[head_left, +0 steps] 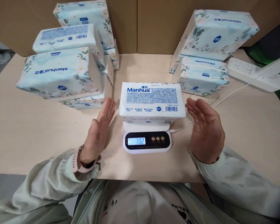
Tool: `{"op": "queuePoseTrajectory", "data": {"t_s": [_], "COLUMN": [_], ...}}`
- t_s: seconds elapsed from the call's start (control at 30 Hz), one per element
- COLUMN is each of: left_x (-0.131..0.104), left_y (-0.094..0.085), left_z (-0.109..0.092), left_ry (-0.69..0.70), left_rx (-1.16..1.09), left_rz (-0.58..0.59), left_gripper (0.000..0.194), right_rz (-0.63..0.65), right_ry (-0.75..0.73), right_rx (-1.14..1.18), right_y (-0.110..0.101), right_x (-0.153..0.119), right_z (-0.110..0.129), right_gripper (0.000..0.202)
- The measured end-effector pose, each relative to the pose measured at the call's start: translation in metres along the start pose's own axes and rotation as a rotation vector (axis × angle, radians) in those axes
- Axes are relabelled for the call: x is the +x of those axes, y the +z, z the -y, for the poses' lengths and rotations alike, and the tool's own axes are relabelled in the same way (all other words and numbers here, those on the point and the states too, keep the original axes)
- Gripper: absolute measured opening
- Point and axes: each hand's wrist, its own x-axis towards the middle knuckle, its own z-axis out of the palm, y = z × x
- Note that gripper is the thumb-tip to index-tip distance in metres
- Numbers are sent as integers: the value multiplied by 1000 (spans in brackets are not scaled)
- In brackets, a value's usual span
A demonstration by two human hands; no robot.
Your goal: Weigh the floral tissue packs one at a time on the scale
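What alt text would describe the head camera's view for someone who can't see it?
A white Manhua pack sits on a digital scale with a lit display, between a person's open left hand and open right hand. Similar packs stand stacked to its left and right on a pale table.

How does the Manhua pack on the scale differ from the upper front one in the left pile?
The scale pack rests on the white scale; the front pile pack sits above another pack. The scale pack's top shows small blue print and a barcode; the front pile pack shows flowers. "Manhua" reads upright on the scale pack, upside down on the front pile pack. Both wear pale wrapping.
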Motion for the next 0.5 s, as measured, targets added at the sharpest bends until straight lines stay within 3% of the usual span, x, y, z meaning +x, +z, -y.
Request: {"op": "queuePoseTrajectory", "data": {"t_s": [0.5], "left_x": [2], "left_y": [6], "left_z": [-4], "left_ry": [-24], "left_rx": [-48], "left_rz": [1], "left_gripper": [65], "right_rz": [48], "right_ry": [26], "right_rx": [10], "right_y": [0], "right_x": [-9], "right_z": [6], "right_gripper": [39]}}
